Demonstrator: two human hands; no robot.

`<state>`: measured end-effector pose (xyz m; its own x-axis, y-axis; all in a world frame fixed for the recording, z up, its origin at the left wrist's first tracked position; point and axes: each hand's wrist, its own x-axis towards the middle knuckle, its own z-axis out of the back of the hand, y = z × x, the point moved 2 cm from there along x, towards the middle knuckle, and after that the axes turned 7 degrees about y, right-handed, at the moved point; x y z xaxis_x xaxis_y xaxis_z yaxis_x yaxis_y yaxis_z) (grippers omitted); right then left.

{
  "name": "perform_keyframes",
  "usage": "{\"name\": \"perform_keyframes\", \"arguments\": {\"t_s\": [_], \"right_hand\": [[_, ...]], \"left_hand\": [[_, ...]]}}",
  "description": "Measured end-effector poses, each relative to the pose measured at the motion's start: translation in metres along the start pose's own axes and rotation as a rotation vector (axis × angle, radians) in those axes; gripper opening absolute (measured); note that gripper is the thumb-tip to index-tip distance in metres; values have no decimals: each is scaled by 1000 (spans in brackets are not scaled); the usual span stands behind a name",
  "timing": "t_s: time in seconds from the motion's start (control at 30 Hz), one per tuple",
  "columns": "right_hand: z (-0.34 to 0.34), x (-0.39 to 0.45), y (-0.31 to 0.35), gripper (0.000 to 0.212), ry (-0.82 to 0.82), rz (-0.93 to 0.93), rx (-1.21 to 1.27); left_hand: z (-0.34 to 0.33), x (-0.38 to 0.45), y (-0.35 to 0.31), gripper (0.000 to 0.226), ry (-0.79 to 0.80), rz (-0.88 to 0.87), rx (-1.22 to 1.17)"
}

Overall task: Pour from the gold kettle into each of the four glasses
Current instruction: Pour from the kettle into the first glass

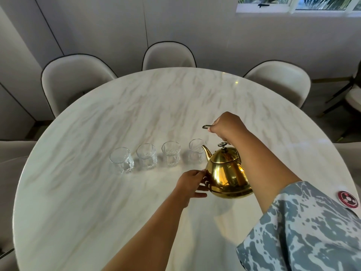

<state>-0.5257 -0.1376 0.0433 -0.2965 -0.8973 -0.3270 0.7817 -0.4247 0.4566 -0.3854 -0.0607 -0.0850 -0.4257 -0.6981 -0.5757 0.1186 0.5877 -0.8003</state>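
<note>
Polished gold metal kettle (227,174); clear textured glasses (147,155); glossy veined marble table (136,106).

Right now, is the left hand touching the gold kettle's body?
Touching. The head view shows the left hand with its fingertips pressed against the side of the gold kettle, steadying it while the right hand grips the handle above.

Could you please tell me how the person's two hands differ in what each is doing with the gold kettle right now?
The right hand is closed around the wire handle above the gold kettle; the left hand lies lower, against the kettle's side. The right hand is a fist; the left hand's fingers are spread along the belly. The right arm crosses over the kettle; the left arm comes from below. Both touch the kettle, spout at the rightmost glass.
</note>
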Motion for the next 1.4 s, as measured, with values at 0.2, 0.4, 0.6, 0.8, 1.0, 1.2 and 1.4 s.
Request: {"name": "perform_keyframes", "arguments": {"t_s": [0.2, 0.4, 0.6, 0.8, 1.0, 1.2, 1.4], "right_hand": [[-1, 2, 3, 34, -6, 2, -17], [-1, 3, 5, 34, -4, 7, -35], [-2, 2, 5, 35, 3, 4, -50], [0, 1, 2, 33, -6, 4, -48], [0, 0, 0, 33, -1, 6, -38], [0, -2, 0, 34, 15, -1, -31], [-1, -2, 3, 35, 27, -6, -53]], "left_hand": [[2, 0, 0, 29, -8, -6, 3], [3, -2, -1, 24, -5, -8, 9], [3, -2, -1, 24, -9, -6, 6], [0, -2, -1, 23, -5, -7, 14], [-2, -4, -1, 21, 1, -2, 13], [-2, -3, 1, 22, 5, 7, 34], [-1, -3, 0, 27, 8, 7, 37]]}}
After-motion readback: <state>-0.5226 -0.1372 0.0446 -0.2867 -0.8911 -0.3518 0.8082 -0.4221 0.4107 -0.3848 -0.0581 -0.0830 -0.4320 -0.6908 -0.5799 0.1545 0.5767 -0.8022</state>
